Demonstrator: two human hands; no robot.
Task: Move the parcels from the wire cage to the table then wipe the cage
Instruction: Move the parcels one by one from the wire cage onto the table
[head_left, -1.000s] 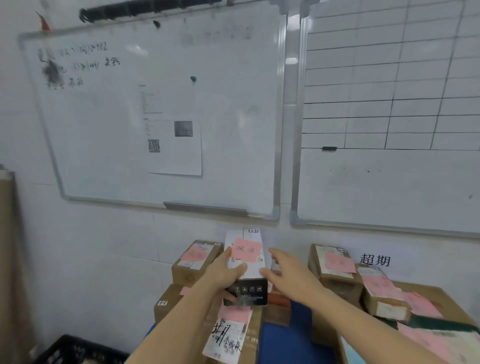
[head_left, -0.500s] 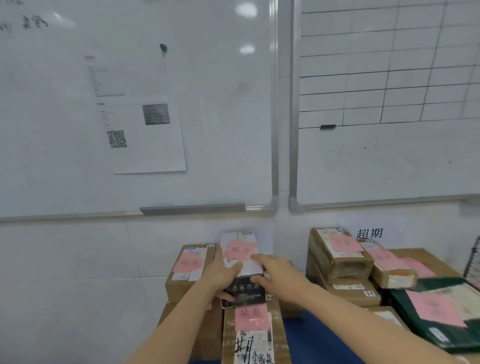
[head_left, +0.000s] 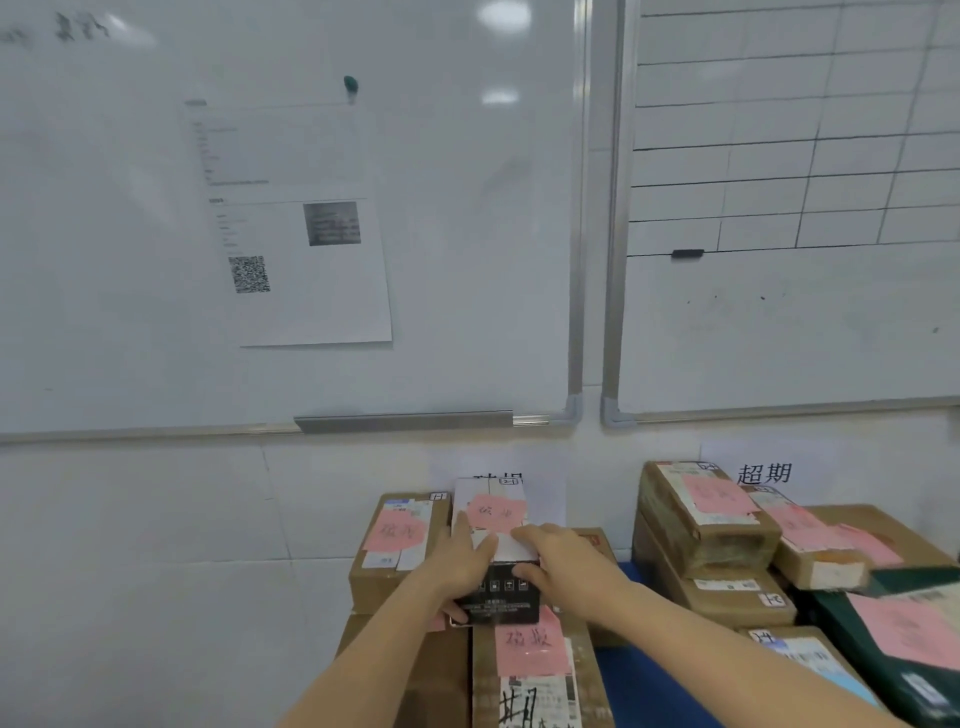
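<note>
A white-topped box with a black front and a pink note (head_left: 493, 512) sits on a stack of cardboard parcels against the wall. My left hand (head_left: 462, 564) grips its left side, thumb over the top. My right hand (head_left: 558, 564) holds its right front corner, fingers on top and thumb on the black face. Below it lies a brown parcel with a pink note and black writing (head_left: 535, 670). A brown parcel with a pink note (head_left: 397, 540) stands just left of the box. The wire cage is out of view.
More pink-noted parcels (head_left: 706, 525) are stacked at the right on the blue table (head_left: 649, 691), with a dark green package (head_left: 904, 639) at the far right. Two whiteboards (head_left: 415, 208) hang on the wall above, their tray (head_left: 402, 420) overhanging the parcels.
The view has tilted down and closed in on the pile. My right hand came from the air onto the box, and both hands have settled it on the stack.
</note>
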